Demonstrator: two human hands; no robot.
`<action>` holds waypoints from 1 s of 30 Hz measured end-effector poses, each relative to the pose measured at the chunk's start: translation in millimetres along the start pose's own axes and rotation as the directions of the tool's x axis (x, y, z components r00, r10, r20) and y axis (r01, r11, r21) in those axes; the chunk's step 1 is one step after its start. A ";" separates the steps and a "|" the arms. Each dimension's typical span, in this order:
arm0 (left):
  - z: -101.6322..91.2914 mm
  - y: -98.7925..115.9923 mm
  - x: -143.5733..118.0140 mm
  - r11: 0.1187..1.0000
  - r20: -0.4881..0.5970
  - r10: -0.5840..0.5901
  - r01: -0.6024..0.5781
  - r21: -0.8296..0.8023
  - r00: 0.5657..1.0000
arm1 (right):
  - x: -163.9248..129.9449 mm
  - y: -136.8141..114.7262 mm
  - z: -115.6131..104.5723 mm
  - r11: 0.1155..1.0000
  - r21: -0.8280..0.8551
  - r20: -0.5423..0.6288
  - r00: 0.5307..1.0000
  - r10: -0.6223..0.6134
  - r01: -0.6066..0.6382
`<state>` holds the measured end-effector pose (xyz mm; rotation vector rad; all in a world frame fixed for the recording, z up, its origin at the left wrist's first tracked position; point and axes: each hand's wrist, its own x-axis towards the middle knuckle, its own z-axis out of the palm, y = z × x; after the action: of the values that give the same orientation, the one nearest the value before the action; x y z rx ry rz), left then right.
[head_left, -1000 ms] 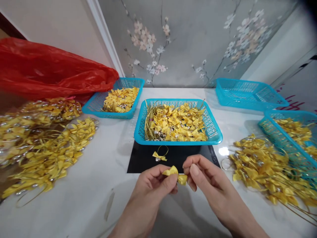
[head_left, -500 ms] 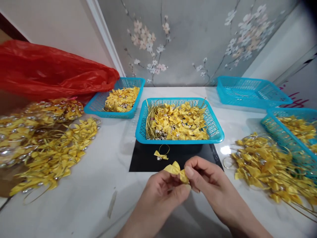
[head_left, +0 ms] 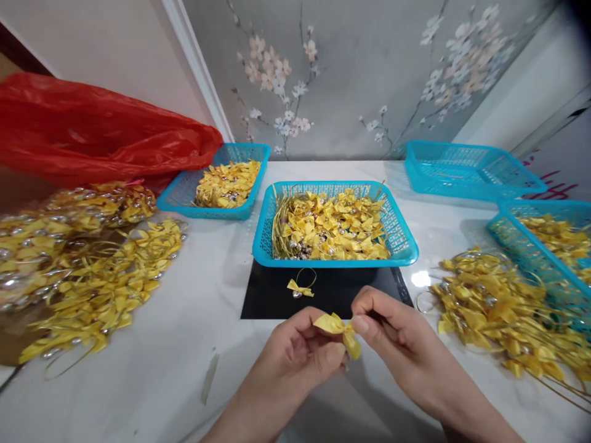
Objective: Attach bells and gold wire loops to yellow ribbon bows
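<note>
A small yellow ribbon bow [head_left: 340,329] is pinched between my left hand [head_left: 300,357] and my right hand [head_left: 397,341], just above the white table near its front edge. Both thumbs press at the bow's knot. One wing points left, the other hangs down. Beyond my hands a finished yellow bow with a loop and a silver bell [head_left: 300,287] lies on a black mat [head_left: 268,298]. Behind the mat stands a blue basket [head_left: 401,237] filled with yellow bows and bells.
Heaps of yellow bows on loops lie at the left [head_left: 92,277] and the right [head_left: 498,307]. More blue baskets stand at back left [head_left: 175,197], back right [head_left: 466,169] and far right [head_left: 530,246]. A red plastic bag [head_left: 92,132] lies at the back left.
My hands have turned the bow: it was bunched between my fingers, then spread flat, and now one wing hangs down. The hands stayed in about the same place.
</note>
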<state>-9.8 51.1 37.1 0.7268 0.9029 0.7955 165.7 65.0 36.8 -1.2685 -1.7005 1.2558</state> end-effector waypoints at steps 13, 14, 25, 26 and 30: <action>6.4 -5.2 3.6 0.952 -0.233 0.245 -0.188 0.242 0.941 | -0.6 -2.2 9.0 0.993 0.100 0.016 0.998 0.066 -0.068; 6.4 -4.0 2.9 0.937 -0.238 0.263 -0.189 0.293 0.935 | -0.5 -4.5 8.0 0.994 0.094 0.010 0.998 0.058 -0.059; 5.7 -7.8 2.6 0.912 -0.202 0.342 -0.273 0.306 0.918 | 3.3 -4.5 15.3 0.977 0.211 -0.078 0.996 0.039 -0.022; 7.1 -9.6 3.1 0.942 -0.218 0.307 -0.263 0.209 0.926 | 2.5 -2.8 19.5 0.961 0.274 -0.119 0.991 0.060 -0.025; 14.1 -14.2 4.1 0.971 -0.235 0.173 -0.206 -0.122 0.956 | -1.5 1.0 31.7 0.915 0.404 -0.242 0.965 0.105 0.002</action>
<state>8.1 44.4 30.1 0.6097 0.9739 1.1193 138.1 54.0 25.8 -1.1708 -1.1561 1.3212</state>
